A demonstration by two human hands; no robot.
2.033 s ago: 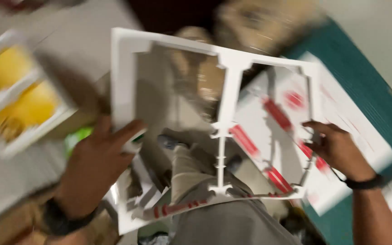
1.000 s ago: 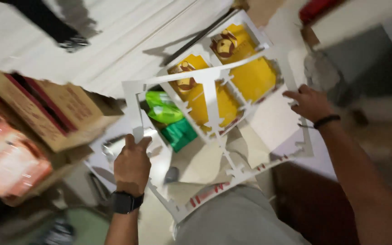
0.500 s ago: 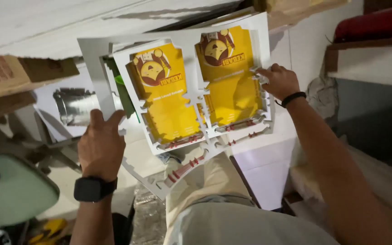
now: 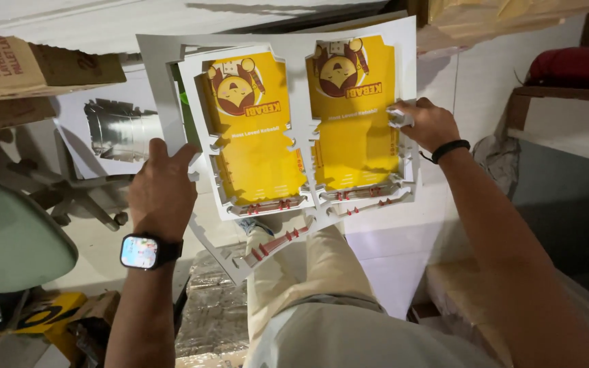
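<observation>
Head view — left hand (image 4: 161, 187) and right hand (image 4: 425, 123) each grip the die-cut card sheet (image 4: 288, 51) — yellow panels (image 4: 257, 136).

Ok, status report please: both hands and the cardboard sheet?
Left hand grips cardboard sheet at its left edge. Right hand pinches the right edge. Two yellow printed cutouts in the frame. Nothing in the way.

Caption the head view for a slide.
Both hands, left hand and right hand, hold a white die-cut frame over yellow printed cartons.
</observation>
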